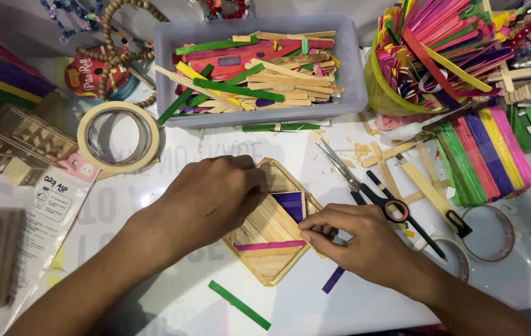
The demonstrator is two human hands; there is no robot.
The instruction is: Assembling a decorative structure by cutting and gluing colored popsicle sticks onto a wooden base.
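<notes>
**Inspector A:** Where did the work sit at this moment?

**Inspector B:** The stick panel (270, 231), a flat diamond-shaped assembly of plain wooden craft sticks, lay on the desk (172, 298) at centre frame. A purple patch (291, 203) showed inside it towards its 1 o'clock corner, and a pink stick (270, 245) lay across its lower half.

**Inspector A:** State of the hands?

**Inspector B:** The left hand (209, 199) lay palm-down over the panel's 10 o'clock side, fingers curled narrow and pressing on it. The right hand (357, 239) was pinched closed at the pink stick's 3 o'clock end, at the panel's edge.

**Inspector A:** Handling assessment?

**Inspector B:** In my judgement, the panel was very light and thin, fairly stiff along the sticks, yet weak across the joins; it would likely split if twisted or lifted by one corner. Best held flat, supported at two opposite edges. The single stick was light and smooth, and best taken by its end or its edges.

**Inspector A:** Surroundings?

**Inspector B:** Scissors (365, 186) at 2 o'clock of the panel, a tape roll (118, 137) at 10 o'clock, a grey tub of sticks (259, 68) at 12 o'clock, a loose green stick (239, 305) at 6 o'clock.
</notes>
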